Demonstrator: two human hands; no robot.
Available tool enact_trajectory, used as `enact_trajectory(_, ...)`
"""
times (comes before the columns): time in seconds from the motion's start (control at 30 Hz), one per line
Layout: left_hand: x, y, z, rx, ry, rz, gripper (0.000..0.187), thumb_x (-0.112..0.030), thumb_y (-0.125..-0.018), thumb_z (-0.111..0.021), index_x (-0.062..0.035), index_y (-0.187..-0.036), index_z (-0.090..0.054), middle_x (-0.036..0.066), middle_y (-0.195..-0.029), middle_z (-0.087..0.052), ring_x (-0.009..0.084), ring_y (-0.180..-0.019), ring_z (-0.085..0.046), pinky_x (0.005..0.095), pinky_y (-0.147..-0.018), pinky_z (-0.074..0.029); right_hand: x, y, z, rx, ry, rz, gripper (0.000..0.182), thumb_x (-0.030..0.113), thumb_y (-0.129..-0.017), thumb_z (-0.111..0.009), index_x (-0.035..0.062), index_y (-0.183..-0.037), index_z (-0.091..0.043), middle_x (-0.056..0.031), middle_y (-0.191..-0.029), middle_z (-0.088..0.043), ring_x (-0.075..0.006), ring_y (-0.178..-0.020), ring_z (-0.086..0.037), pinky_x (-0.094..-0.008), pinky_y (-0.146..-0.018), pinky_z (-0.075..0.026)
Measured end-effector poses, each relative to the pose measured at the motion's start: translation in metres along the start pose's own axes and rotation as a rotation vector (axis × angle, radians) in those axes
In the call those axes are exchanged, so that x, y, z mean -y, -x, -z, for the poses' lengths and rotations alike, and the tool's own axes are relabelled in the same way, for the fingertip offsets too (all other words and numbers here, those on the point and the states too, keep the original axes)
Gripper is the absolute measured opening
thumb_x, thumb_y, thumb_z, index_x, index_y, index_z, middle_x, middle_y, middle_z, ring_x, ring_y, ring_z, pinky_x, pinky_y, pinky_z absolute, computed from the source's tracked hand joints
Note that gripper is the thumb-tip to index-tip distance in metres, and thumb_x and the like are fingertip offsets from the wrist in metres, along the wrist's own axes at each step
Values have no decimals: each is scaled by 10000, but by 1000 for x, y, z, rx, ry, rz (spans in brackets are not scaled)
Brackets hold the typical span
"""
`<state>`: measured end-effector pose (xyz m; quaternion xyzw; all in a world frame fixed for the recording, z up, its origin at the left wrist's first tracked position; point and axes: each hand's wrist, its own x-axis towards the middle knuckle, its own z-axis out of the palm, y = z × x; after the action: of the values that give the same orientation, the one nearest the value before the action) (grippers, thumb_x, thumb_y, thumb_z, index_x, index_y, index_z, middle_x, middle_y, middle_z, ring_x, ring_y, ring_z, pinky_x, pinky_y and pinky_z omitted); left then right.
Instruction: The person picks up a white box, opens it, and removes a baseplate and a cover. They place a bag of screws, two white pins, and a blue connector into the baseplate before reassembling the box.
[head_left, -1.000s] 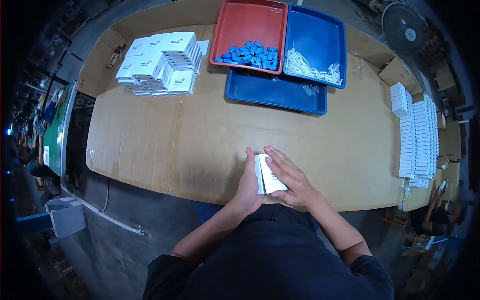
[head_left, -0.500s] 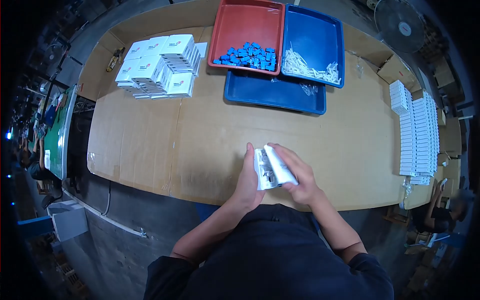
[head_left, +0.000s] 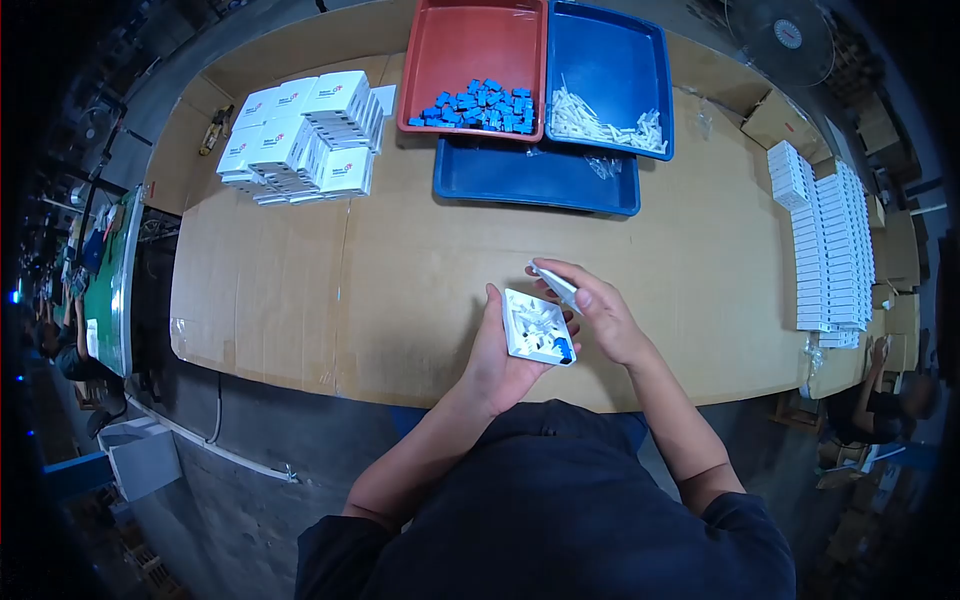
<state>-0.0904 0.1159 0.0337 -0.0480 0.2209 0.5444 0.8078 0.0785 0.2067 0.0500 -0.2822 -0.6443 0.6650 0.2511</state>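
My left hand (head_left: 497, 362) cradles a shallow white plastic box (head_left: 537, 357) from below and the side, its open top facing up. Small white parts lie inside it, with a blue piece (head_left: 564, 348) in the near right corner; the exact kinds of the white parts are too small to tell. Above and to the right, my right hand (head_left: 608, 315) grips a thin white cover (head_left: 557, 283) along its edges. The cover is tilted and held apart from the box. Both hands are over the near side of the cardboard-covered table (head_left: 430, 290).
White printed boxes (head_left: 285, 150) are stacked at the back left. A red tray (head_left: 475, 45) with blue pieces and a blue tray (head_left: 610, 65) with white sticks overlap a lower blue tray (head_left: 535, 180). Tall white stacks (head_left: 825, 240) stand at right. Other people sit at both sides.
The cover in my right hand has lifted away from the box, to the upper right. The box in my left hand now lies flatter, showing its contents. The view has shifted slightly.
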Motion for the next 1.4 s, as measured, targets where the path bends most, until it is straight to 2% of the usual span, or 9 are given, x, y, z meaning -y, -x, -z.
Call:
enact_trajectory(0.3, -1, -4, -6, -131, -26, 4, 760, -662, -1089, -129, -106, -1527, -409, 155, -1444, -535, 316, -1318, -562, 540, -1110, -472, -16, 0, -8, 50, 65, 72, 563, 405, -1097, -509, -8, -1477, -557, -185, -1410, -607, -280, -1277, -601, -368, -1080, -463)
enact_trajectory(0.73, 7, -9, 9, -160, -103, -21, 729, -648, -1097, -155, -99, -1456, -472, 117, -1338, -589, 260, -1230, -614, 495, -1024, -520, -24, 0, -12, 86, 141, 99, 486, 317, -1088, -548, 7, -1460, -584, -176, -1393, -625, -300, -1253, -622, -376, -1076, -469)
enact_trajectory(0.83, 7, -9, 15, -148, -94, -22, 672, -626, -1102, -228, -110, -1431, -506, 110, -1318, -610, 259, -1213, -630, 493, -1006, -533, -22, 1, -10, 88, 100, 70, 477, 305, -1081, -574, 20, -1464, -588, -161, -1380, -640, -265, -1226, -632, -361, -1052, -484)
enact_trajectory(0.93, 7, -9, 16, -125, -95, -9, 643, -616, -1106, -255, -116, -1405, -527, 105, -1292, -621, 253, -1178, -638, 484, -978, -542, -17, 3, -6, 145, 85, -79, 559, 406, -1056, -586, 48, -1485, -579, -142, -1436, -619, -192, -1054, -668, -314, -893, -549)
enact_trajectory(1.0, 7, -9, 14, -120, -110, 9, 657, -623, -1106, -231, -112, -1387, -533, 102, -1264, -625, 241, -1130, -645, 473, -947, -549, -16, 4, -7, 126, 70, -107, 533, 388, -1049, -607, 75, -1480, -592, -130, -1379, -666, -142, -886, -661, -275, -778, -549)
enact_trajectory(1.13, 10, -12, 15, -198, -92, 30, 655, -630, -1104, -234, -118, -1385, -530, 101, -1257, -625, 251, -1112, -644, 490, -950, -542, -29, 8, -9, 52, 117, -61, 508, 387, -1052, -600, 70, -1449, -624, -125, -1265, -728, -139, -849, -666, -292, -796, -548)
enact_trajectory(1.23, 13, -16, 28, -167, -79, 56, 624, -612, -1105, -272, -120, -1385, -535, 106, -1272, -631, 278, -1137, -650, 528, -971, -545, -34, 8, -7, 17, 154, -37, 406, 275, -1060, -617, 87, -1417, -657, -119, -1142, -766, -126, -889, -681, -305, -811, -562)
enact_trajectory(1.3, 13, -16, 30, -143, -58, 69, 595, -591, -1107, -309, -121, -1386, -542, 111, -1287, -639, 303, -1166, -658, 559, -988, -552, -33, 8, -6, 27, 164, -117, 380, 268, -1061, -606, 83, -1384, -681, -115, -1034, -786, -106, -774, -667, -296, -737, -563)
enact_trajectory(1.4, 12, -15, 26, -174, -51, 76, 590, -589, -1108, -306, -124, -1383, -540, 118, -1283, -637, 318, -1163, -658, 582, -971, -555, -29, 8, -6, 53, 191, -163, 456, 366, -1081, -559, 68, -1414, -652, -107, -988, -776, -120, -841, -653, -305, -801, -545)
